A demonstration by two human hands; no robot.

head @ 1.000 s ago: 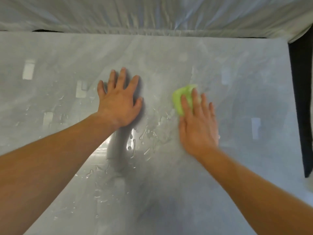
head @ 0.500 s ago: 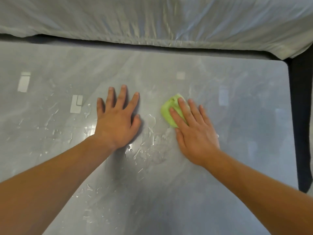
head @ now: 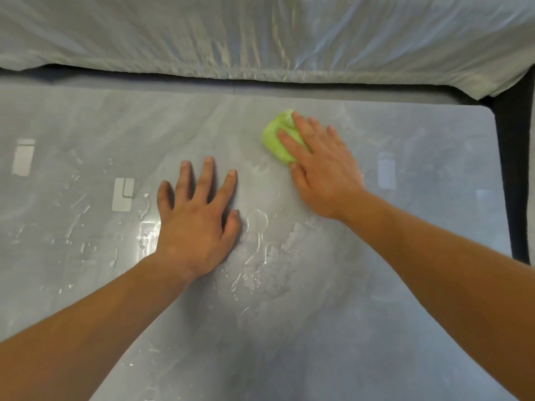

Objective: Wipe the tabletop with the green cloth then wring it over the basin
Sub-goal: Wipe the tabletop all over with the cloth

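A bunched green cloth (head: 275, 140) lies on the grey tabletop (head: 376, 314), toward the far middle. My right hand (head: 321, 166) presses down on it with straight fingers, covering its right half. My left hand (head: 197, 218) rests flat on the table with fingers spread, nearer to me and left of the cloth. Water drops and smears (head: 260, 256) lie between and in front of my hands and off to the left. No basin is in view.
A pale plastic sheet (head: 260, 36) hangs along the table's far edge. The table's right edge (head: 503, 198) borders a dark gap. Bright light reflections (head: 123, 195) show on the wet left part.
My right hand has pushed the cloth farther away and to the right. My left hand has stayed flat in place.
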